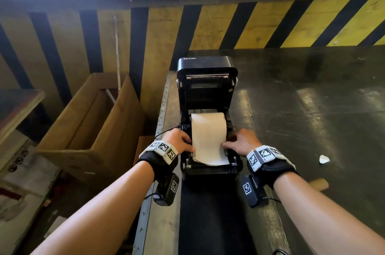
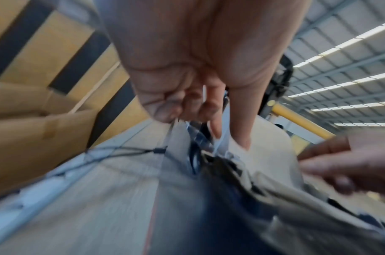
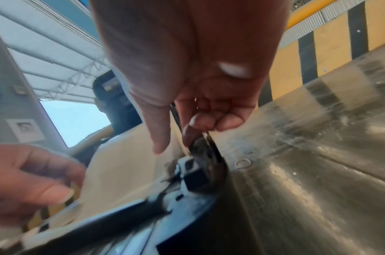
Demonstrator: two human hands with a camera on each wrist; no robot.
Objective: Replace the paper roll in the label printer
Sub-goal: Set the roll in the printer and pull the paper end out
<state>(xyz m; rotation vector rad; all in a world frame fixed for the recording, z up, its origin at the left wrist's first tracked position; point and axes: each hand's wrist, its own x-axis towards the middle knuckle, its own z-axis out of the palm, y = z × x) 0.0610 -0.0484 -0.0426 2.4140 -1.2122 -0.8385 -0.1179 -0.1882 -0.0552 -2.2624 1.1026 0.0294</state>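
The paper strip (image 1: pixel 209 142) is pressed at its edges by left hand (image 1: pixel 179 140) and right hand (image 1: pixel 241 142) (thumbs extended, other fingers curled) over the open label printer (image 1: pixel 206 88).

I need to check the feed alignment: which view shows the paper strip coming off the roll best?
The head view: the whole paper strip runs from the roll to the printer front, left hand and right hand at its edges. Both wrist views show only blurred patches of it beside the fingers.

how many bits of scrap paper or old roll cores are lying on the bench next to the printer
2, both right of the printer: a white paper scrap on the bench, and a brown cardboard core partly hidden behind the right forearm. More may be hidden.
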